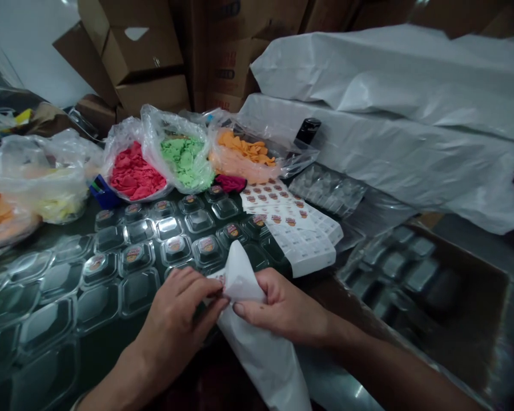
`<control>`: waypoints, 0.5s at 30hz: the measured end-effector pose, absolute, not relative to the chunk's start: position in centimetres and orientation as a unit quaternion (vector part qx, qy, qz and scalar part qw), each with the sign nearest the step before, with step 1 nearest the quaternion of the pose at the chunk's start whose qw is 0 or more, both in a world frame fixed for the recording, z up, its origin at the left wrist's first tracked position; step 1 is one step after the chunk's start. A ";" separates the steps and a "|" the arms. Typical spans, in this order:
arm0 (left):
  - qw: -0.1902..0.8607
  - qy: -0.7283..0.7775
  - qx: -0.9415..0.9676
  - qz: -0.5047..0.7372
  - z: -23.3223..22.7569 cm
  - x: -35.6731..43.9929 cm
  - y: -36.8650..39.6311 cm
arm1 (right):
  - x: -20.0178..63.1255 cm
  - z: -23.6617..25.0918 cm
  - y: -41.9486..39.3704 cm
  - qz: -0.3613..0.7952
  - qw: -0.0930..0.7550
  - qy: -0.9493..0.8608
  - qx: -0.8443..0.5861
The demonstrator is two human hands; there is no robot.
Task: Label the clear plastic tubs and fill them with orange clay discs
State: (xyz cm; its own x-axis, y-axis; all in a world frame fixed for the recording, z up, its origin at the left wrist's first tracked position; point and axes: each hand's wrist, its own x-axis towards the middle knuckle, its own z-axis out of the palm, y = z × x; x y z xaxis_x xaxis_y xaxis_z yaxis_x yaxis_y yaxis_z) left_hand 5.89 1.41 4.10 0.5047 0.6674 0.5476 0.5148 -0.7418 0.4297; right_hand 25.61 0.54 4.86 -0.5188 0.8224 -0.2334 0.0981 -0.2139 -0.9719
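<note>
Sticker sheet (244,279) – glossy white, curled, pinched by left hand (177,317), right hand (282,311)

Bags of coloured pieces (135,171), cardboard boxes (141,51)

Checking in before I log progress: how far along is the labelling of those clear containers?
Partway. About ten clear containers in the far rows already carry round stickers. In hand: the right hand holds a backing sheet while the left hand peels a sticker at its edge. Left: the nearer containers show bare lids, and sticker sheets lie waiting.
</note>
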 end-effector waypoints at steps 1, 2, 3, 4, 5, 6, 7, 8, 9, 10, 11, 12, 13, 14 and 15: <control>0.075 0.336 0.867 0.360 4.0 5.9 1.1 | 25.4 5.0 0.4 0.659 0.272 -0.573 -0.403; 0.049 0.332 0.872 0.357 4.0 5.8 0.7 | 25.1 5.2 0.3 0.656 0.270 -0.580 -0.400; 0.028 0.330 0.875 0.354 4.0 5.7 0.4 | 24.8 5.4 0.3 0.655 0.269 -0.584 -0.397; 0.009 0.327 0.878 0.350 4.0 5.6 0.1 | 24.6 5.5 0.2 0.657 0.266 -0.584 -0.396; -0.007 0.327 0.880 0.345 4.0 5.4 -0.2 | 24.3 5.6 0.1 0.661 0.262 -0.582 -0.395; -0.019 0.328 0.881 0.339 4.0 5.3 -0.5 | 24.0 5.7 0.1 0.667 0.255 -0.578 -0.395; -0.026 0.332 0.882 0.333 4.1 5.1 -0.9 | 23.7 5.7 0.0 0.674 0.246 -0.574 -0.395; -0.029 0.337 0.882 0.329 4.1 4.8 -1.2 | 23.5 5.7 -0.1 0.682 0.237 -0.570 -0.392; -0.031 0.347 0.879 0.326 4.2 4.5 -1.6 | 23.2 5.7 -0.3 0.691 0.228 -0.567 -0.386; -0.032 0.361 0.873 0.326 4.2 4.1 -2.1 | 22.9 5.6 -0.4 0.702 0.217 -0.565 -0.375; -0.032 0.378 0.864 0.332 4.3 3.5 -2.7 | 22.4 5.6 -0.6 0.713 0.205 -0.564 -0.362; -0.029 0.399 0.850 0.343 4.3 2.6 -3.5 | 21.9 5.6 -0.8 0.726 0.193 -0.562 -0.345; -0.020 0.426 0.831 0.357 4.2 1.5 -4.5 | 21.1 5.4 -1.0 0.741 0.179 -0.558 -0.328; -0.004 0.467 0.801 0.374 4.1 0.1 -5.9 | 20.0 5.1 -1.3 0.756 0.165 -0.552 -0.311; 0.024 0.517 0.756 0.400 3.9 -1.4 -7.6 | 18.5 4.5 -1.7 0.771 0.152 -0.544 -0.294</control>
